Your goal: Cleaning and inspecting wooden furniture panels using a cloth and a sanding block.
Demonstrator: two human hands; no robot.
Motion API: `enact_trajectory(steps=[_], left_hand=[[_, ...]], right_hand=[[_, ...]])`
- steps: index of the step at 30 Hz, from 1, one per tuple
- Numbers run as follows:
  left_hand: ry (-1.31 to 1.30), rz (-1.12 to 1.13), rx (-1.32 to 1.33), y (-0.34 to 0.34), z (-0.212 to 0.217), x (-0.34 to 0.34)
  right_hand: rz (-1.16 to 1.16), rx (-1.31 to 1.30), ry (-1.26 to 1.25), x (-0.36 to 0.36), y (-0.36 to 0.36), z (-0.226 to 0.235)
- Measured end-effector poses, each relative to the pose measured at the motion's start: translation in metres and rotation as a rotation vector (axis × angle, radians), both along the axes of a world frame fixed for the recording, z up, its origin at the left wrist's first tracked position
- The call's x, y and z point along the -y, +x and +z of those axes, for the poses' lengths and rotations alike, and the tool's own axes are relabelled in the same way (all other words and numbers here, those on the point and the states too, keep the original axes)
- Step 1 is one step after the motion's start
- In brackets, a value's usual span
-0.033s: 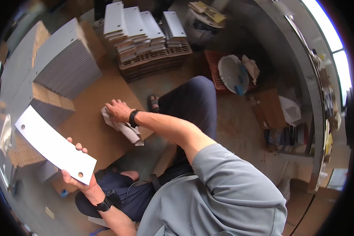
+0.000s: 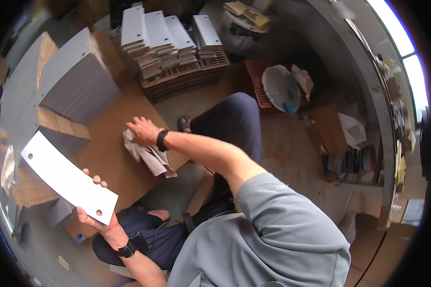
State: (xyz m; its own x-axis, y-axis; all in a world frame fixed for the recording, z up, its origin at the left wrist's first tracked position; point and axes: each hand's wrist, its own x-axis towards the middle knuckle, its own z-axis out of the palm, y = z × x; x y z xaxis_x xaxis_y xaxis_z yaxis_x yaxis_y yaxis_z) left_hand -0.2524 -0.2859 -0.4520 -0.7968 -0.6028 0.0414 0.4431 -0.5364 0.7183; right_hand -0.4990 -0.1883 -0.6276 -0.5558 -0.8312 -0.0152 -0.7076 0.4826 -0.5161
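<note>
A soft grey fabric shirt (image 2: 225, 244) with short sleeves was worn, a small printed mark (image 2: 281, 187) being borne on the right sleeve (image 2: 268, 197). Dark navy cloth trousers (image 2: 239, 122) were crossed by a thin pale cable (image 2: 158, 230). Black wristbands were fastened above the bare right hand (image 2: 144, 130) and left hand (image 2: 109, 231), a bulkier black block-shaped unit (image 2: 139, 241) being fitted at the left. One foot was shod in a dark strapped sandal (image 2: 184, 125).

Four stacks of white panels (image 2: 158, 29) line one slatted pallet (image 2: 187, 76), left edge to right; one loose panel (image 2: 67, 177) has two holes (image 2: 99, 213); one cloth (image 2: 151, 159) lies near the right corner of one brown board (image 2: 115, 119).
</note>
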Motion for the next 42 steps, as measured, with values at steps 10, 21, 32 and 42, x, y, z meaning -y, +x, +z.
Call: enact_trajectory(steps=[10,21,32,42], left_hand=[[-0.035,-0.206,0.002,-0.025,0.031,-0.040],[-0.088,-0.366,0.234,-0.095,0.038,-0.160],[-0.065,-0.577,0.341,-0.178,0.064,-0.266],[-0.034,-0.559,0.373,-0.186,0.055,-0.257]], right_hand=[[-0.349,0.325,-0.332,-0.321,-0.190,0.250],[-1.200,-0.111,-0.101,-0.696,-0.180,0.068],[-1.251,-0.309,0.076,-0.675,-0.206,-0.009],[-1.014,0.458,-1.008,-0.624,-0.181,0.038]])
